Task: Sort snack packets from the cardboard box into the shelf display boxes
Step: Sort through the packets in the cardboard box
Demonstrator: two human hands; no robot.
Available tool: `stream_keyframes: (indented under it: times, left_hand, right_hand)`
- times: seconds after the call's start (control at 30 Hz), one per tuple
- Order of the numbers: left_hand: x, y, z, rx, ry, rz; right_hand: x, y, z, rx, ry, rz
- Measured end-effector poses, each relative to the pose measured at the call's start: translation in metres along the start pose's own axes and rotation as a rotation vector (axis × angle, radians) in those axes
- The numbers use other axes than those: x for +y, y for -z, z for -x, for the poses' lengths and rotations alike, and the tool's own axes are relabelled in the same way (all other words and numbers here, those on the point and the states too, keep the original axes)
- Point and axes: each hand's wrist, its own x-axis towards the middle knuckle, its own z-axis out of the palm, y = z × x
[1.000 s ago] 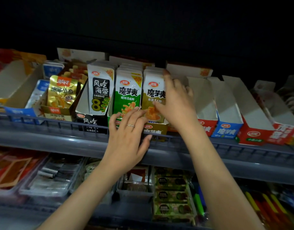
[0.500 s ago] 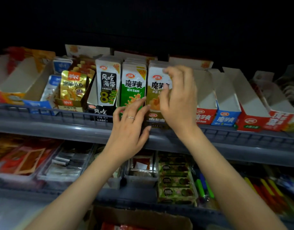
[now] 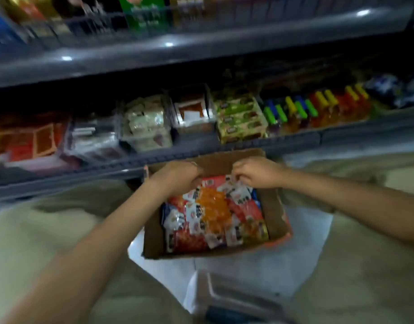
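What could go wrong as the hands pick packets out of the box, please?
The packets lie jumbled and overlapping in the box, so the right hand, which seems to pinch at the far end, may lift mixed kinds or drag neighbours out. The view is blurred, so labels could be misread.

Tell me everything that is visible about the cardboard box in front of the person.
The cardboard box is brown, open-topped and shallow, with worn, bent walls. It lies on a pale surface, just before the lower shelf. Snack packets in red, orange and white fill it. The left hand and the right hand reach into its far end; blur hides whether they grip anything.
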Motion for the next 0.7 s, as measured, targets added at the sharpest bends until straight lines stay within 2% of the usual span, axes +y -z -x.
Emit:
stream_keyframes:
  times: [0.07,0.2,0.3,0.43,0.53,0.63,0.7]
  left_hand:
    - [0.010,-0.027,0.009,-0.054,-0.010,0.006]
    - [0.024,-0.063,0.032,-0.125,-0.010,0.110]
    - [0.029,-0.079,0.043,-0.129,0.002,0.148]
    - [0.031,-0.093,0.050,-0.110,0.001,0.244]
    - [0.027,-0.104,0.051,-0.132,0.021,0.251]
    - [0.024,-0.112,0.054,-0.167,0.042,0.248]
    - [0.022,-0.115,0.055,-0.192,0.055,0.249]
  right_hand:
    - [-0.004,-0.034,0.013,-0.168,-0.058,-0.060]
    - [-0.018,-0.095,0.025,-0.437,0.052,0.094]
    - [-0.028,-0.117,0.021,-0.653,-0.012,0.121]
    - [-0.023,-0.134,0.016,-0.676,-0.092,0.070]
    - [-0.021,-0.140,0.016,-0.563,-0.179,-0.162]
    - [-0.027,-0.157,0.002,-0.687,-0.293,-0.123]
    - [-0.031,-0.167,-0.007,-0.678,-0.349,-0.222]
